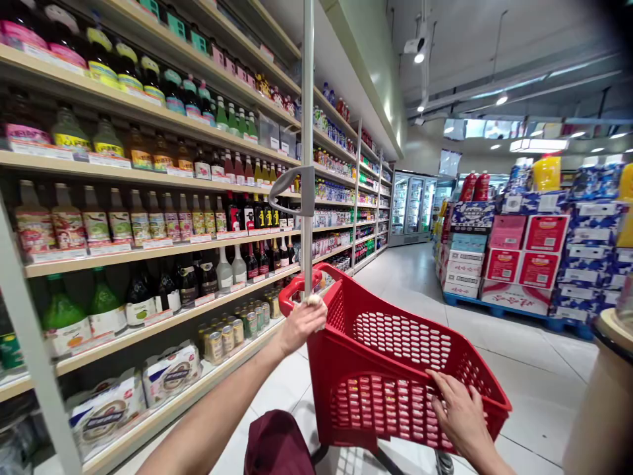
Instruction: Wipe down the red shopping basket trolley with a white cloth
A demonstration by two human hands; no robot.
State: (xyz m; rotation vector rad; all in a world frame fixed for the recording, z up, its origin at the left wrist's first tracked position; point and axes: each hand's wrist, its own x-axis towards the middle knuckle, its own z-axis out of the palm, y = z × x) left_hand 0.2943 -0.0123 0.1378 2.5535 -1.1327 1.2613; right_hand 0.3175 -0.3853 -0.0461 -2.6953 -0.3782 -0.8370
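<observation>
A red plastic shopping cart [376, 359] with perforated sides stands in front of me on the aisle floor. My left hand [299, 326] is closed on a crumpled whitish cloth [319, 309] and presses it to the cart's upper corner, close to the red handle [293, 290]. Against the near side of the basket rests my right hand [459, 409], its fingers apart, with one fingertip at the rim. A grey metal pole [307, 99] with a grey loop-shaped fitting [297, 191] rises behind the handle.
Shelves [163, 251] of bottles and cans line the left. Boxes [524, 251] are stacked on a blue pallet [519, 315] to the right. Glass-door coolers [414, 204] stand far back. A rounded beige object [601, 396] is close on my right. My knee [277, 442] shows below.
</observation>
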